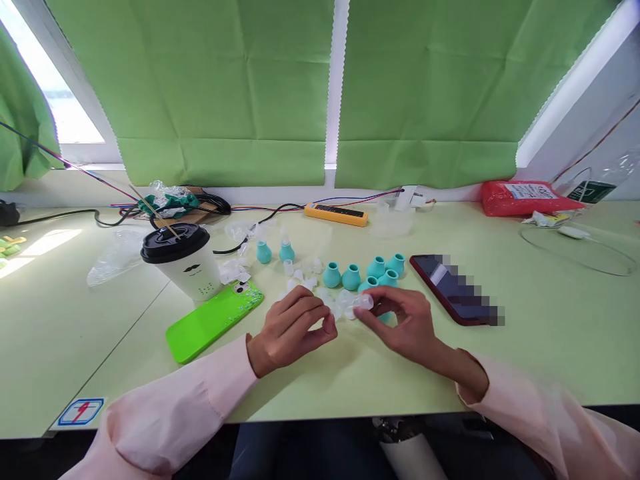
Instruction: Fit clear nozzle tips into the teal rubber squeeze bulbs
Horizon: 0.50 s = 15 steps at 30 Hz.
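My right hand [403, 323] pinches a small translucent plastic cap [367, 302] between thumb and forefinger, with its round opening facing up and right. To its left, the thumb and forefinger of my left hand [295, 327] meet in a pinch; whatever lies between the tips is too small to make out. Loose translucent plastic pieces [345, 300] lie on the table just beyond both hands. Several turquoise rubber bulbs [351, 277] stand with open necks up, close behind my right hand. Farther back, a turquoise bulb with a clear tip [287, 251] stands beside another bulb [263, 252].
A lidded paper cup [187, 267] with sticks stands left, near a green phone case [213, 323]. On the right lies a dark phone [450, 290]. An orange power strip [336, 215], cables and a red package [525, 199] line the back edge of the table [560, 333].
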{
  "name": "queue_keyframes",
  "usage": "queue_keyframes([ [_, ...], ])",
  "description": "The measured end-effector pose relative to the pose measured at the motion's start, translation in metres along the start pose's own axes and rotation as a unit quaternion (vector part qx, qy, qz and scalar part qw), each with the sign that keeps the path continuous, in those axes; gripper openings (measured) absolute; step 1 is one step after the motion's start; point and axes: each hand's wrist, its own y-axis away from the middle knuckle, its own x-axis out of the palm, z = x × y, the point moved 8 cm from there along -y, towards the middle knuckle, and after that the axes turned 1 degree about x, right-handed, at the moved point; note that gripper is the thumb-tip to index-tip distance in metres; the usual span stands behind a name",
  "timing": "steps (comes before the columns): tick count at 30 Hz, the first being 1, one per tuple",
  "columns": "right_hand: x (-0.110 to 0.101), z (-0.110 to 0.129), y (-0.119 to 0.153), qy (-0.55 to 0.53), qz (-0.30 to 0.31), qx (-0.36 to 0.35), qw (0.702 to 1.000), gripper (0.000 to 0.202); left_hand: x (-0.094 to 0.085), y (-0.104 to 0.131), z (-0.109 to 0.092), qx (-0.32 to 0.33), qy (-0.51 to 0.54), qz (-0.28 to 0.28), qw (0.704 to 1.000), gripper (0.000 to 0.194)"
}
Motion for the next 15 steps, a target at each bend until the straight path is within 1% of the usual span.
queue_keyframes([
  [2, -0.006, -0.004, -0.004, 0.006, -0.011, 0.004, 1.0, 0.011, -0.002, -0.001, 0.009, -0.021, 0.005, -0.003, 1.0, 0.017],
  [4, -0.013, -0.001, -0.009, 0.026, -0.019, -0.026, 0.999, 0.012, 0.001, 0.0, 0.027, -0.068, 0.016, 0.021, 0.997, 0.011],
  [6, -0.018, 0.004, -0.014, 0.061, -0.017, -0.056, 0.996, 0.013, 0.011, 0.005, 0.051, -0.143, 0.022, 0.079, 0.986, 0.006],
  [8, -0.018, 0.002, -0.02, 0.097, 0.004, -0.064, 0.993, 0.012, 0.023, 0.014, 0.073, -0.217, 0.015, 0.154, 0.964, 0.008],
  [9, -0.016, 0.0, -0.023, 0.114, 0.021, -0.063, 0.991, 0.011, 0.03, 0.02, 0.081, -0.242, 0.008, 0.193, 0.951, 0.01],
  [10, -0.013, -0.004, -0.024, 0.134, 0.041, -0.058, 0.988, 0.011, 0.037, 0.026, 0.087, -0.257, -0.001, 0.23, 0.939, 0.012],
  [12, -0.004, -0.012, -0.025, 0.178, 0.083, -0.052, 0.979, 0.01, 0.051, 0.037, 0.094, -0.265, -0.021, 0.292, 0.919, 0.014],
  [15, 0.009, -0.021, -0.022, 0.251, 0.12, -0.058, 0.959, 0.01, 0.07, 0.052, 0.096, -0.248, -0.05, 0.354, 0.9, 0.017],
])
